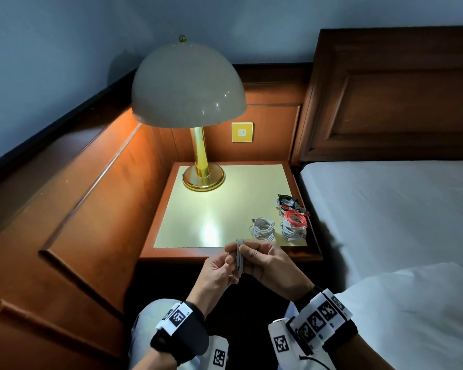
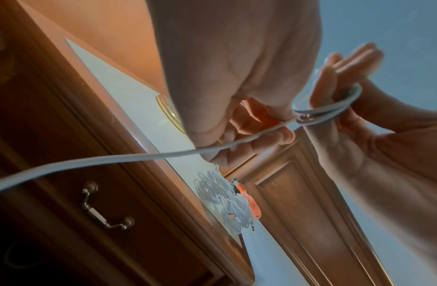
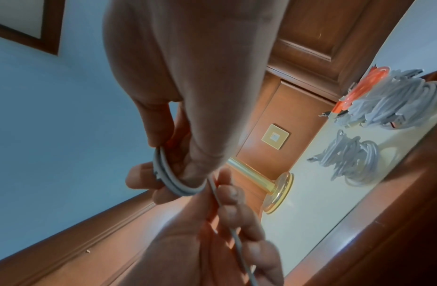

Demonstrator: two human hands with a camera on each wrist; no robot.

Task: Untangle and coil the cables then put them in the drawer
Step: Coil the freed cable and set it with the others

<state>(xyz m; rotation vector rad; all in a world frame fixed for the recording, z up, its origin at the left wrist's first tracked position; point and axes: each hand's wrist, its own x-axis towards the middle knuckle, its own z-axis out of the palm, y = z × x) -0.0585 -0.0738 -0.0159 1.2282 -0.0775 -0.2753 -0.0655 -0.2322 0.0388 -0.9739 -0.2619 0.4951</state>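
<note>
We are holding a thin grey-white cable [image 1: 239, 256] in front of the nightstand: our right hand [image 1: 271, 265] is keeping a few loops of it wound around its straight fingers [image 2: 349, 63], thumb pressing on the coil, while our left hand [image 1: 217, 273] is pinching the loose strand with curled fingers [image 3: 233, 205], the rest trailing down past the closed dark wooden drawer with a metal handle [image 2: 106, 208]. On the glossy pale yellow nightstand top [image 1: 211, 209], near its right edge, a coiled white cable bundle [image 1: 262, 228] is lying beside a heap of white, red and black cables [image 1: 293, 216]. A brass lamp with a cream dome shade [image 1: 190, 86] is glowing at the back.
</note>
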